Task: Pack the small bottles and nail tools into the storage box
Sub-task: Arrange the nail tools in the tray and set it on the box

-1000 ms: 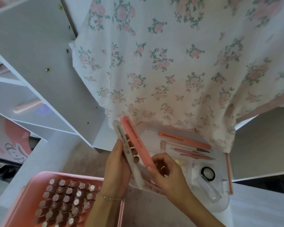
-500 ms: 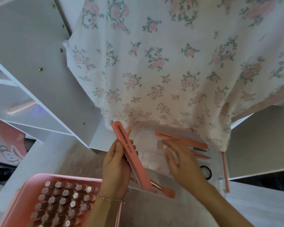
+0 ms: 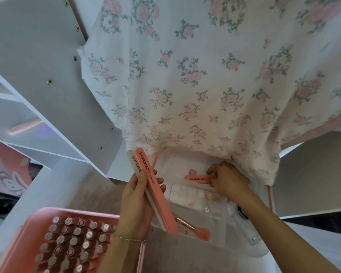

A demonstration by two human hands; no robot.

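The left hand is gripping two nail files together, their long axes running from 11 to 5 o'clock. The right hand is pinching, it seems, a third pink file lying crosswise in the clear storage box at 3 o'clock.

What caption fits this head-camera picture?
Left hand holds two nail files; right hand pinches a third in the clear box.

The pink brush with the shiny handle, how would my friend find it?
Start at the clear storage box under the flowery cloth. At its near edge, beside the left hand holding two long nail files, lies the brush. It alone has a rose-gold metal handle and a flat pink tip; the files are plain flat strips.
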